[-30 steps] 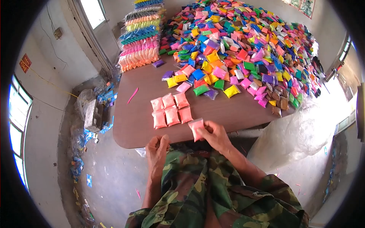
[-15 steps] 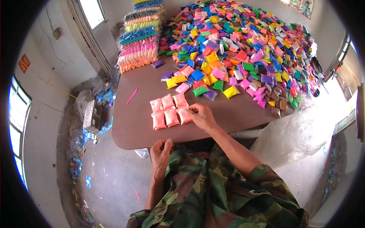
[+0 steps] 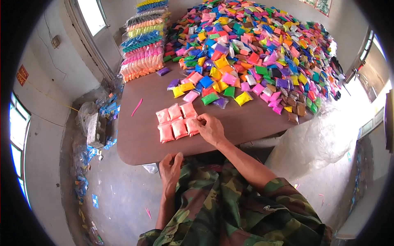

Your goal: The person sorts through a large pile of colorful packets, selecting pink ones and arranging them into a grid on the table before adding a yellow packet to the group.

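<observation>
Several salmon-pink packets (image 3: 179, 128) lie in two rows near the table's front edge. My right hand (image 3: 210, 128) touches the packet at the right end of the front row, its fingers pinched on that packet's edge. Below the table's front edge, my left hand (image 3: 170, 166) is closed, thumb against the fingers; whether anything is inside is hidden. Behind the pink rows, loose yellow, green and purple packets lie at the front of a large heap of coloured packets (image 3: 246, 53).
Stacked rows of bagged packets (image 3: 143, 45) stand at the table's (image 3: 139, 139) back left. A pink strip (image 3: 137, 107) lies on the left part. A large clear plastic bag (image 3: 314, 143) hangs at the right edge. Litter and a concrete block (image 3: 97, 131) are on the floor at left.
The view has shifted slightly, so the table and packets appear a little further left. Both hands keep about the same pose, the right still at the same pink packet.
</observation>
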Demonstrator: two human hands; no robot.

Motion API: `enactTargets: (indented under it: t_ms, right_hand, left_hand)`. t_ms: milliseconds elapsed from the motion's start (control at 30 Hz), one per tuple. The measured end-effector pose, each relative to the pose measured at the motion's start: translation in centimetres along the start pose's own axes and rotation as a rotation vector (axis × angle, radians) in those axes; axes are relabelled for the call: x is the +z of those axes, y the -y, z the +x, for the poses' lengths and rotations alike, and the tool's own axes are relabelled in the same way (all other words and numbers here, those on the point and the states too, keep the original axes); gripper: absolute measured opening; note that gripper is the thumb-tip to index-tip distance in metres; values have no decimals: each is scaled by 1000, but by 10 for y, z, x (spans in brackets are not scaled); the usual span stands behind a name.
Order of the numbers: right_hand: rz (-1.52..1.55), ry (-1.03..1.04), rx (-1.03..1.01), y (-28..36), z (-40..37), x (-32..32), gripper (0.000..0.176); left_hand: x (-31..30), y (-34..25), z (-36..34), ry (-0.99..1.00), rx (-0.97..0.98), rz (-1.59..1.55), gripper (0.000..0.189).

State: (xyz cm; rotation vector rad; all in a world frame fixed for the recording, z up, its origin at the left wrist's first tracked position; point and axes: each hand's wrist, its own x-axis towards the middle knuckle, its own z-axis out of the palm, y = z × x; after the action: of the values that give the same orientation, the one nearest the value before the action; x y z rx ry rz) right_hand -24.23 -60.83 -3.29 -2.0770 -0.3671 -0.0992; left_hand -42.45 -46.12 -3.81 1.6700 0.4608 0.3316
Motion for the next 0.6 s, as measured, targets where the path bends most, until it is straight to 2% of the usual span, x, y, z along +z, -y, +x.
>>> enactTargets:
  t_ms: [233,433,533,600]
  right_hand:
    - [126,11,-11,2,-5,-12,39]
    - [310,-57,-72,-8,-27,-26,24]
    - [273,-108,-191,-8,-31,-23,21]
    - [212,-53,-218,1,-32,-26,22]
  left_hand:
    - [-1,7,2,-12,57,20,25]
    - [3,-13,1,-62,114,146,18]
    - [13,-20,7,-100,288,254,15]
    - [19,-26,16,-103,426,355,15]
